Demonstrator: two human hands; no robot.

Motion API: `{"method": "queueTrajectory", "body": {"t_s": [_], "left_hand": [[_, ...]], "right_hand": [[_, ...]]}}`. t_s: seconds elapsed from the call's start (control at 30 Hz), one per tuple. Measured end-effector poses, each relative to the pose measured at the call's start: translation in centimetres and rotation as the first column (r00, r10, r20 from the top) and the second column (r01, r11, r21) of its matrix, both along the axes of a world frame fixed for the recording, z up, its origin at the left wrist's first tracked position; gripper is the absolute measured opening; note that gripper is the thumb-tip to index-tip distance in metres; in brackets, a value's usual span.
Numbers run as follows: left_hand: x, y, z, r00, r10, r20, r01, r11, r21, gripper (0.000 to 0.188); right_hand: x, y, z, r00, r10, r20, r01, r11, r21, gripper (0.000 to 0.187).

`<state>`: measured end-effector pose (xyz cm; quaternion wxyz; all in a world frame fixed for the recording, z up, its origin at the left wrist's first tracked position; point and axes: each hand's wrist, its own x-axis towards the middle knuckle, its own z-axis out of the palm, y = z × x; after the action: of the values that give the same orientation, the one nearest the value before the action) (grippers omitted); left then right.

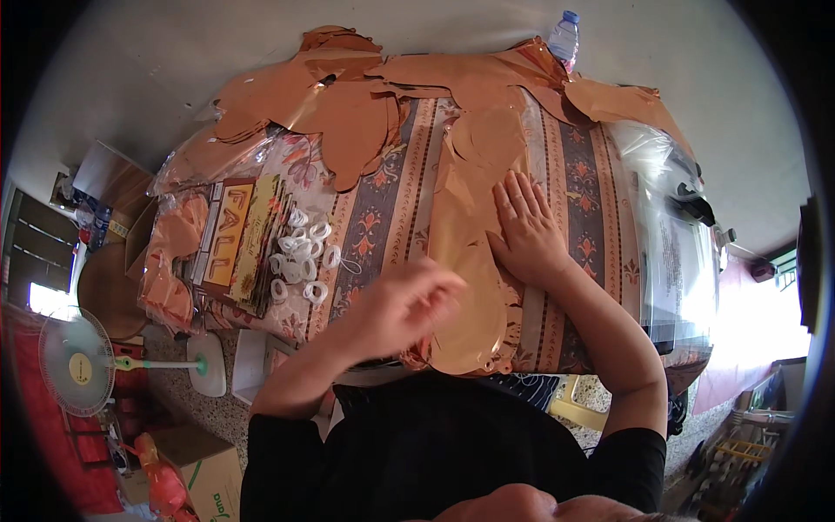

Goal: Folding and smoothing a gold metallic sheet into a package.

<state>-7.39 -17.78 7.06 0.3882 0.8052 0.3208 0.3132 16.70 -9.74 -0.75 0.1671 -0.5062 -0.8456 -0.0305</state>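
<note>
A long, flat copper-coloured foil sheet (465, 261), which looks like an uninflated foil balloon, lies lengthwise on the patterned tablecloth in front of me. My right hand (529, 228) rests flat on its right edge with the fingers stretched out. Above the sheet's left side is my left hand (404, 304), bent at the wrist and smeared by motion. Its fingers look curled, but what they hold, if anything, does not show. More flat foil shapes (352, 130) are heaped along the far side of the table.
White ribbon rolls (300, 252) lie left, beside a stack of printed cards (252, 244) and bagged foil pieces (170, 261). Clear plastic sleeves (670, 261) cover the right side. A water bottle (564, 39) stands at the back. A fan (78, 365) is at the lower left.
</note>
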Motion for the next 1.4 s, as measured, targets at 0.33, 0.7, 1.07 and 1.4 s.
{"method": "queueTrajectory", "body": {"t_s": [0.33, 0.7, 1.07, 1.4], "left_hand": [[-3.8, -3.6, -0.9, 0.892, 0.284, -0.352, -0.310, 0.951, -0.018, 0.028], [-0.7, -6.2, -1.2, 0.889, 0.319, -0.329, -0.273, 0.945, 0.179, 0.077], [-3.6, -5.7, -3.8, 0.836, 0.517, 0.185, -0.374, 0.783, -0.498, 0.050], [-1.4, -4.8, -2.0, 0.876, 0.417, -0.242, -0.417, 0.907, 0.052, 0.066]], "right_hand": [[0.1, 0.0, 0.4, 1.000, -0.008, 0.006, 0.008, 1.000, -0.025, 0.069], [0.3, 0.0, 0.0, 1.000, -0.007, 0.028, 0.007, 1.000, -0.005, 0.068], [0.2, -0.1, 0.6, 0.999, -0.017, 0.029, 0.019, 0.998, -0.064, 0.076], [0.1, -0.1, 0.7, 0.998, -0.043, 0.053, 0.048, 0.994, -0.099, 0.086]]}}
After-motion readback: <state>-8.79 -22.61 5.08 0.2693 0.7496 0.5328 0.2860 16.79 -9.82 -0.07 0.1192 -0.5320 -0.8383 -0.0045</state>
